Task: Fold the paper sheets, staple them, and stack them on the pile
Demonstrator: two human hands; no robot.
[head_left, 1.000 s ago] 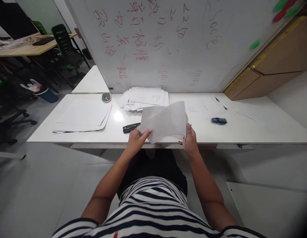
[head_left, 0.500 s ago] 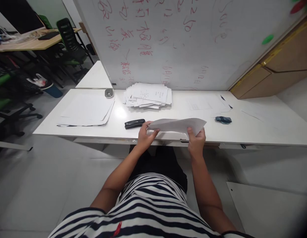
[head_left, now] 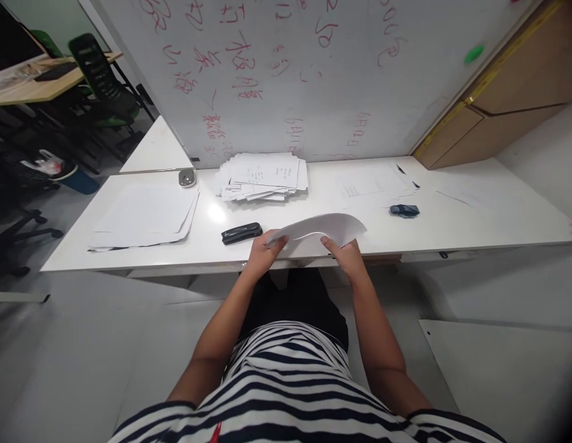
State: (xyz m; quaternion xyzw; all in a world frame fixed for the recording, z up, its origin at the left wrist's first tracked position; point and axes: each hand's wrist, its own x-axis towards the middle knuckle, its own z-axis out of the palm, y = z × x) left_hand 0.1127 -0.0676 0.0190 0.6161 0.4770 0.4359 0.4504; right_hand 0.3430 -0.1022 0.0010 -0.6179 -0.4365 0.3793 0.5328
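Observation:
Some white paper (head_left: 313, 228) bows upward between my hands, above the front edge of the white table. My left hand (head_left: 263, 251) pinches its left end, thumb on top. At the right end my right hand (head_left: 345, 255) grips it, thumb pointing inward; whether it is one sheet or a few I cannot tell. Just left of my left hand lies a black stapler (head_left: 242, 233). Behind the paper sits a thick, uneven stack of printed papers (head_left: 265, 176) against the whiteboard.
At left rest large sheets (head_left: 142, 212) with a small grey-and-white device (head_left: 186, 178) beside them. A dark blue object (head_left: 404, 210) and loose sheets (head_left: 369, 183) lie to the right. The whiteboard (head_left: 332, 80) stands along the table's back, with cardboard boxes (head_left: 502, 132) at its right.
The paper has bent into a stronger curve, and my right hand's thumb has moved inward along it. The camera view has turned slightly. Both hands still hold the paper.

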